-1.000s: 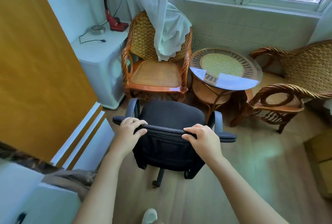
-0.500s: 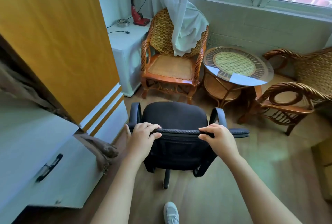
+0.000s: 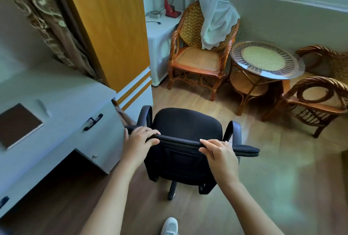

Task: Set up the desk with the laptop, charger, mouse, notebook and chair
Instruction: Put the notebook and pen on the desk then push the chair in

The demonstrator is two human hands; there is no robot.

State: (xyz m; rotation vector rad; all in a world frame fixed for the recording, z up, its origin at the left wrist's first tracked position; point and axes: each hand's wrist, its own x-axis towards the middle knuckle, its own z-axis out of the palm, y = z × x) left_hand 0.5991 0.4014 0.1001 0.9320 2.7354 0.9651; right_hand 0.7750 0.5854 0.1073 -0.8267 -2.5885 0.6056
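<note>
The black office chair [image 3: 185,140] stands on the wood floor [image 3: 282,187] at the centre of the view, its seat facing away from the person. Both hands grasp the top edge of its backrest: the left hand [image 3: 138,141] at about 9 o'clock of the chair, fingers curled over the rim, and the right hand [image 3: 219,152] at about 3 o'clock, gripping likewise. The pale desk [image 3: 56,121] lies at 9 o'clock, just beside the chair, with a dark notebook [image 3: 17,124] on it. Two wicker armchairs [image 3: 199,53] and a round glass-topped table [image 3: 266,59] stand from 12 to 2 o'clock
</note>
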